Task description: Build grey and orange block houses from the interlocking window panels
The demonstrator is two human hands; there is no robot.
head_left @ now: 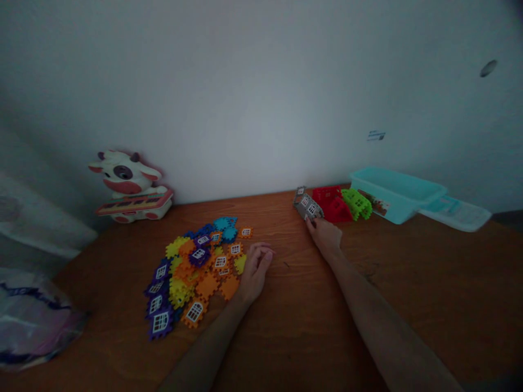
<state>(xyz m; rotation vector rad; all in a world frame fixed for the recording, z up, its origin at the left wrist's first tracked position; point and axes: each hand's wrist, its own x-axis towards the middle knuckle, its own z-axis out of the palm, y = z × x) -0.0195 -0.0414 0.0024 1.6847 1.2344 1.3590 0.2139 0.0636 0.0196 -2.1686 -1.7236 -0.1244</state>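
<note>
My left hand point(256, 273) rests palm down on the wooden table point(286, 305), fingers loosely curled and empty, at the right edge of a spread pile of interlocking plastic window tiles point(192, 272). The pile mixes orange, yellow, purple, blue and teal pieces, many with white window frames. My right hand point(324, 237) is at the far edge of the table, its fingertips gripping a small grey tile house point(308, 207), which leans tilted. Beside it stand a red tile house point(333, 204) and a green tile house point(357, 204).
A teal plastic bin point(394, 193) and its pale lid point(457, 214) sit at the back right against the white wall point(261, 92). A cow-shaped toy keyboard point(129, 188) stands at the back left. A plastic bag point(32, 321) lies at the left edge.
</note>
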